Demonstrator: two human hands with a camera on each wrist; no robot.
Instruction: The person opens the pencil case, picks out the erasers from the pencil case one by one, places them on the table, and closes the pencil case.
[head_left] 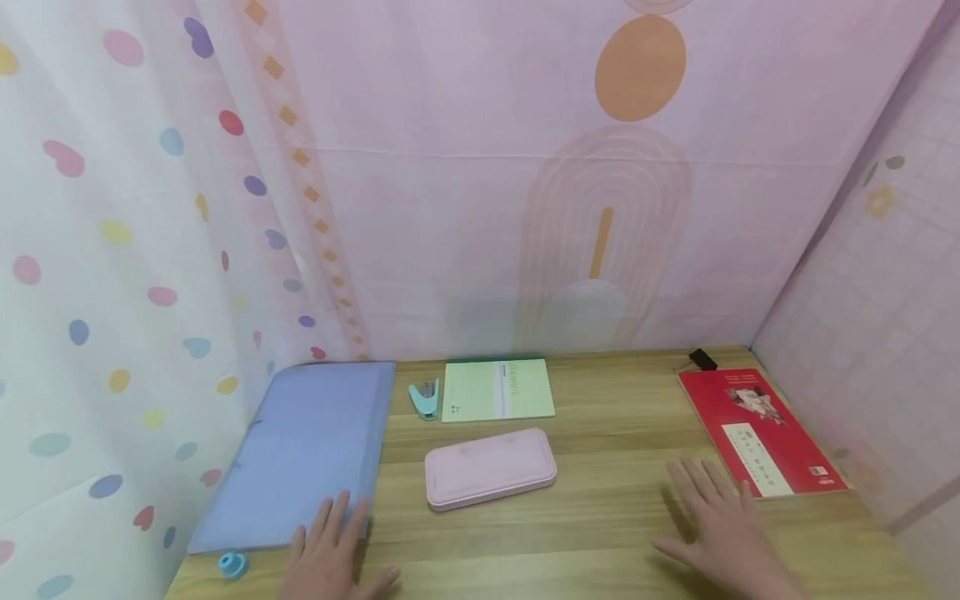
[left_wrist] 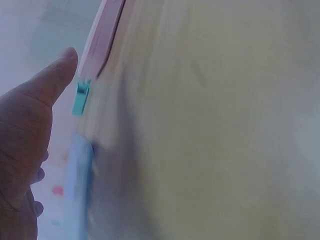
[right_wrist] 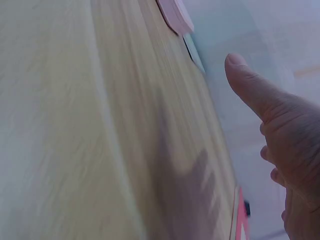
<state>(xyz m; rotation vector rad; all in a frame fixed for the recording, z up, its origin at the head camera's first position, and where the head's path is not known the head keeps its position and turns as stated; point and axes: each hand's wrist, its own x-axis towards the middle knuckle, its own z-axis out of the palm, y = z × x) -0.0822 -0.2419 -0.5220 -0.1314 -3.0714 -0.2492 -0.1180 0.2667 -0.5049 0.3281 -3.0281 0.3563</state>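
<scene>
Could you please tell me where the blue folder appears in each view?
Head: the blue folder lies at lower left.
Left wrist: the blue folder shows at lower left.
Right wrist: not in this picture.
Shared landmark: the pink case, low centre in head, upper left in left wrist, top edge in right wrist.

Left, a blue folder (head_left: 315, 450) and turquoise knob-like piece (head_left: 233, 566); far, a turquoise stapler (head_left: 424, 405) and pale green notepad (head_left: 472, 392); nearer, a pink case (head_left: 491, 468); right, a red booklet (head_left: 712, 408) with a cream panel (head_left: 756, 460); far right, a black clip (head_left: 702, 359); brown wood-grained table (head_left: 592, 542); white left curtain (head_left: 172, 237) dotted in many colours
</scene>
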